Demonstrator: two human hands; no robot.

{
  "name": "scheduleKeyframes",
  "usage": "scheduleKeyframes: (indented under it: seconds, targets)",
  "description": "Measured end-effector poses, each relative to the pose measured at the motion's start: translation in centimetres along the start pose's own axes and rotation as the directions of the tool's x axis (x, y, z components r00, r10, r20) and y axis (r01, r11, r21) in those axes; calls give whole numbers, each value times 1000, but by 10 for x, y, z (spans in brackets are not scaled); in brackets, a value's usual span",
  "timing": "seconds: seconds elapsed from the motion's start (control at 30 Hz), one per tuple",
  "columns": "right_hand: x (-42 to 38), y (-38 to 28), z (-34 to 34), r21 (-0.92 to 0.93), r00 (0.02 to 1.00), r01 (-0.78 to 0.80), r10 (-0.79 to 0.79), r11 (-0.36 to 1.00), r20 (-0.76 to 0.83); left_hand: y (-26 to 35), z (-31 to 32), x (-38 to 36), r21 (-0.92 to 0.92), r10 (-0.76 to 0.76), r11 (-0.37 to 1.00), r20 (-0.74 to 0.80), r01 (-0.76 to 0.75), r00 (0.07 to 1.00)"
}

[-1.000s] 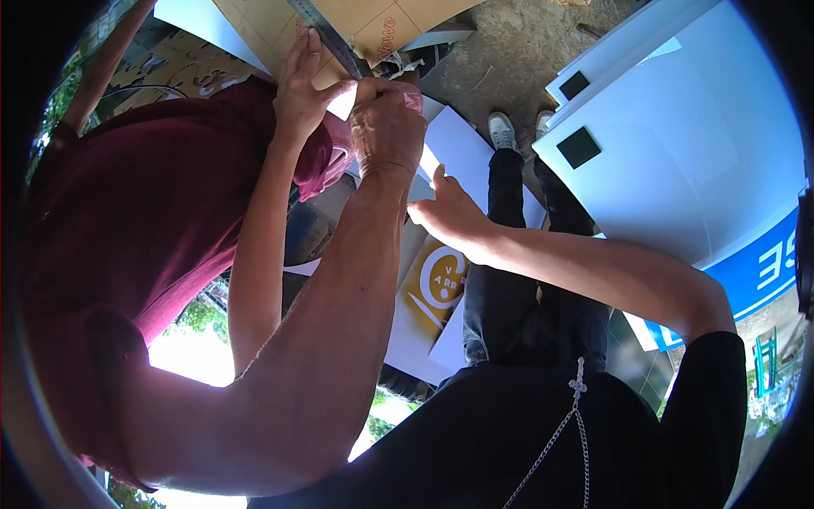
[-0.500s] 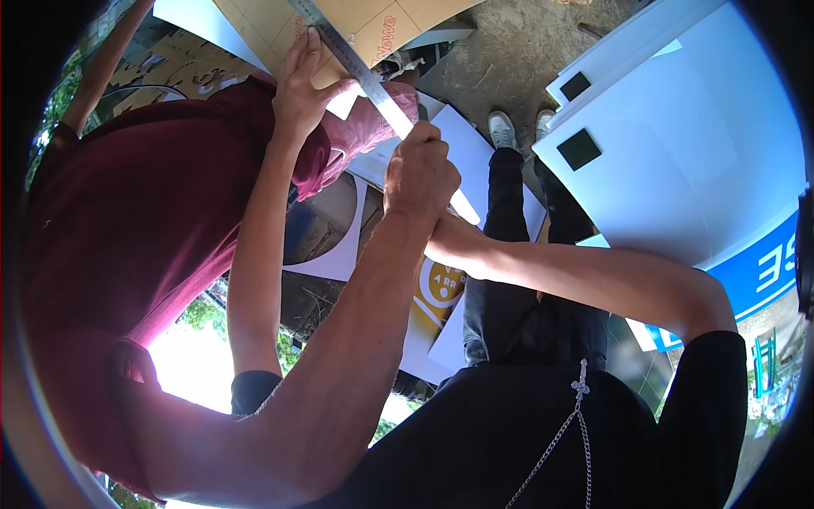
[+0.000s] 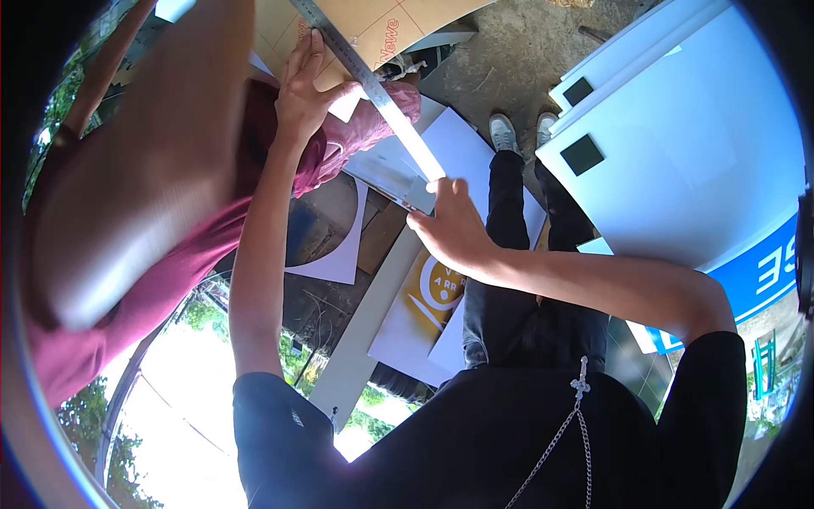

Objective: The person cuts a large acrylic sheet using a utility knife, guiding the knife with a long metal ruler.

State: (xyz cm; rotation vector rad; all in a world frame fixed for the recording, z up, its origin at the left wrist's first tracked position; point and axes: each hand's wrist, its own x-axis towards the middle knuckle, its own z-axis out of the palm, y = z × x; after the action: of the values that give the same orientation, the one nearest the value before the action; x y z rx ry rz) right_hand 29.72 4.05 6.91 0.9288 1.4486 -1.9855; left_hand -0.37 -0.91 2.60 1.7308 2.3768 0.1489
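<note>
A long metal ruler (image 3: 373, 85) runs slantwise from the top of the view down toward the middle, its upper part across a tan board (image 3: 339, 30) with red lines and lettering. My left hand (image 3: 303, 89) lies with fingers stretched out on the board, fingertips at the ruler's edge and thumb spread apart. At the ruler's lower end, my right hand (image 3: 458, 225) is closed around it, thumb and fingers near the tip. The palm side of this hand is partly hidden.
A co-worker in a maroon shirt (image 3: 195, 263) bends close on the left, one arm (image 3: 153, 161) blurred. White panels (image 3: 687, 144) with black squares stand at right, above a blue sign (image 3: 767, 263). Below my right hand lies a yellow-and-white printed sheet (image 3: 415, 314).
The co-worker's hand has let go of the ruler's lower end, and that arm has swung up and left. My right hand now shows on the ruler; my left hand stays almost still.
</note>
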Motion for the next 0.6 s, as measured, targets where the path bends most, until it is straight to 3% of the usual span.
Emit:
scheduleKeyframes:
  seconds: [0.1,0.13,0.33,0.6]
  targets:
    - [7,2,8,-14,926,193,-187,981,-329,1,0,0,32,-22,999,1,22,1000]
    - [6,0,3,102,975,96,-73,990,-209,1,0,-1,56,-17,998,-10,18,1000]
    - [8,6,3,93,993,-110,106,990,48,1,0,-2,80,-37,996,0,37,999]
    - [12,5,-1,65,984,-157,151,986,90,2,2,-3,64,-65,996,0,65,998]
